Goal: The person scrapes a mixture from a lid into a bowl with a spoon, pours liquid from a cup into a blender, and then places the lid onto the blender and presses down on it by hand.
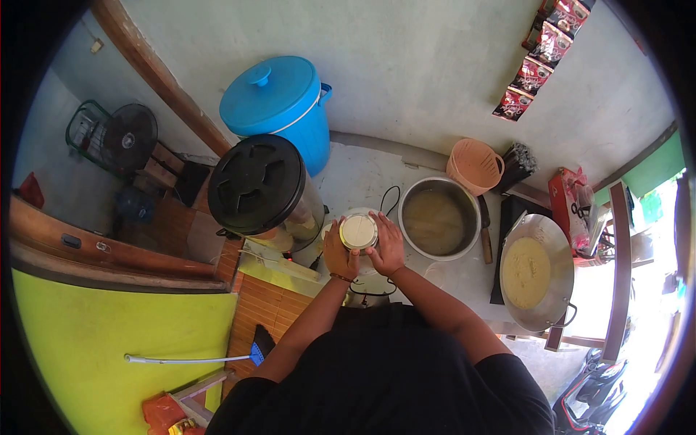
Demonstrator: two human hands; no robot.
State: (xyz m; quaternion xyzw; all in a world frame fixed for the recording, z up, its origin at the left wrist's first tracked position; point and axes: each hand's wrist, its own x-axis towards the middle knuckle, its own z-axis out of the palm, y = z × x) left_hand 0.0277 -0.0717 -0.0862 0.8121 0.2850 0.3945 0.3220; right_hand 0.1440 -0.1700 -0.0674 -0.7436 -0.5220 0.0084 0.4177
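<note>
Both palms cup a round jar with a cream-coloured top (359, 232), directly in front of my body at the table's near side. My left hand (339, 254) wraps its left side and my right hand (388, 245) wraps its right side, with the thumbs close together at the near rim. The jar's lower part is hidden under the hands. A black cord (390, 197) curls on the table behind it. Right of my right hand stands a steel pot (440, 219) of cloudy liquid, and a wooden-handled knife (486, 243) lies along its right side.
A clear drum with a black lid (255, 185) stands left, before a blue lidded bucket (290, 109). A wok (538, 272) holding pale yellow liquid sits at the right. Behind the pot is a pink basket (475, 167). Sachets (533, 76) hang on the wall.
</note>
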